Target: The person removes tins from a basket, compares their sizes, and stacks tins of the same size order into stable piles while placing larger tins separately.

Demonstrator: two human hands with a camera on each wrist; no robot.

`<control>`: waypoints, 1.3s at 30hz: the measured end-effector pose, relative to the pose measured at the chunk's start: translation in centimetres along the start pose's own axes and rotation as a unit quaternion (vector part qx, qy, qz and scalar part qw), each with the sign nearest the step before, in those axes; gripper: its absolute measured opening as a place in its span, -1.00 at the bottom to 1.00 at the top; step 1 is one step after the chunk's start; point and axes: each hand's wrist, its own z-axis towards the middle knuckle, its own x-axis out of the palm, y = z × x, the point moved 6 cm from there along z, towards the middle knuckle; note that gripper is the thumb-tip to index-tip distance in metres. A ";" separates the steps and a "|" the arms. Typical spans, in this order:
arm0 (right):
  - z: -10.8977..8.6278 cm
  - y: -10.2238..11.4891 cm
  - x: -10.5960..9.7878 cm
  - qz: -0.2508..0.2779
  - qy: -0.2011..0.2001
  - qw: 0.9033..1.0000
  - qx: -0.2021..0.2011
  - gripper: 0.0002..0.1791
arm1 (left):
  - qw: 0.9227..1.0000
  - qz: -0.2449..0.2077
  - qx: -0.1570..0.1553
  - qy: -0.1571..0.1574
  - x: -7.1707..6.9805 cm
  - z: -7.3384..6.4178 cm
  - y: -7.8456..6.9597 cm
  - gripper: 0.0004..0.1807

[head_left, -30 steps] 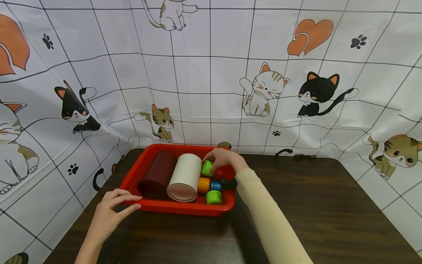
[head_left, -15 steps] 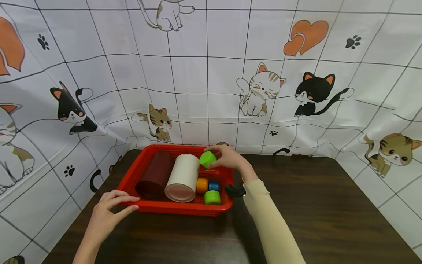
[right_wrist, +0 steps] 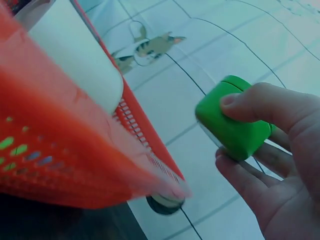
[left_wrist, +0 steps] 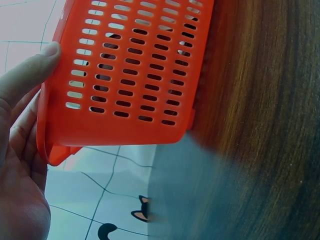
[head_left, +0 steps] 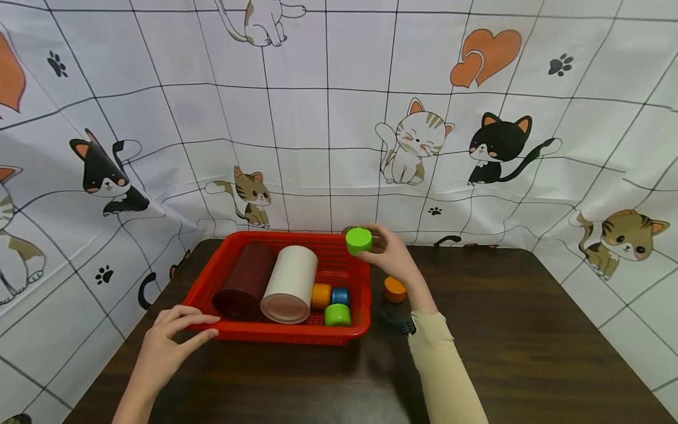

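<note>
My left hand (head_left: 168, 344) pinches the front left rim of a red plastic basket (head_left: 296, 334); in the left wrist view the thumb (left_wrist: 31, 74) lies on the rim and the fingers curl behind it. In the right wrist view my right hand (right_wrist: 280, 145) holds a small green rounded block (right_wrist: 227, 122) between thumb and fingers. That block is raised over the basket's back right corner. Inside the basket lie a dark maroon cylinder (head_left: 246, 277), a white cylinder (head_left: 291, 280), an orange block (head_left: 321, 295), a blue block (head_left: 341, 295) and another green block (head_left: 337, 315).
On the dark wooden table (head_left: 503, 330), right of the basket, sits an orange round piece (head_left: 394, 290) beside my right forearm. A white sheet (head_left: 349, 135) printed with cats and grid lines hangs behind and at both sides. A black watch (head_left: 397, 324) is on the right wrist.
My right hand has lifted the green block out of the basket and carried it right, to the back right rim. The left hand stays at the rim. The orange piece on the table has come into sight.
</note>
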 end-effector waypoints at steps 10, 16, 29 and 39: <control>-3.4 -2.7 -2.4 0.008 -0.061 0.998 0.032 -0.26 | 1.000 0.000 -0.008 0.003 0.0 0.0 -0.1 -0.70; -4.5 -4.5 -2.7 0.009 -0.086 0.994 0.071 -0.26 | 1.000 0.002 -0.005 0.003 -0.1 0.1 -0.2 -0.70; -6.0 -6.8 -3.4 -0.061 -0.105 0.985 0.119 -0.30 | 1.000 0.002 -0.006 0.005 0.1 -0.2 0.0 -0.70; -6.4 -7.9 -3.5 -0.105 -0.110 0.979 0.137 -0.31 | 1.000 0.004 -0.010 0.007 0.1 0.0 0.1 -0.71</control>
